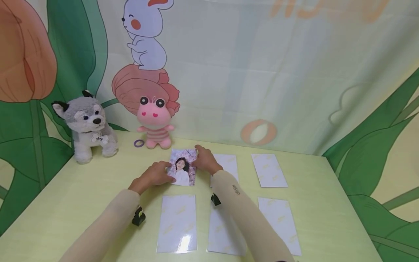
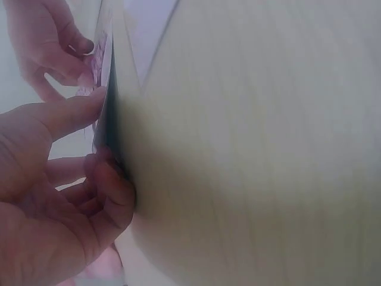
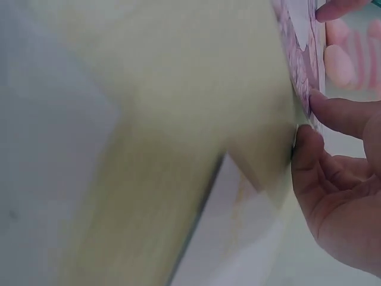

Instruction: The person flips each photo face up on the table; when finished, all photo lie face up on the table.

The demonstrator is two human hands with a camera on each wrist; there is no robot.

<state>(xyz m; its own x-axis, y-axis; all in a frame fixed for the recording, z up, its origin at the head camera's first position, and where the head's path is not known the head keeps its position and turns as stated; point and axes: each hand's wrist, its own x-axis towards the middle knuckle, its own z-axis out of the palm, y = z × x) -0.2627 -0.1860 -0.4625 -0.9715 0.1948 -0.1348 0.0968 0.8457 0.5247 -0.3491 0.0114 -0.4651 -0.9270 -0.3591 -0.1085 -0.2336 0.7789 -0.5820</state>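
Note:
Between the two hands is a photo print of a dark-haired person in white before pink blossoms, its picture side up. My left hand pinches its left edge, thumb on the picture side and fingers curled beneath, as the left wrist view shows. At the opposite edge, my right hand pinches the print between thumb and curled fingers. In the right wrist view the print stands nearly edge-on, close over the table. A white card with faint yellow marks lies just right of the print, partly behind the right hand and sleeve.
More white cards lie in rows: one at back right, one at front left, one partly under the right forearm, one at front right. A plush husky, a pink plush toy and a purple ring stand behind.

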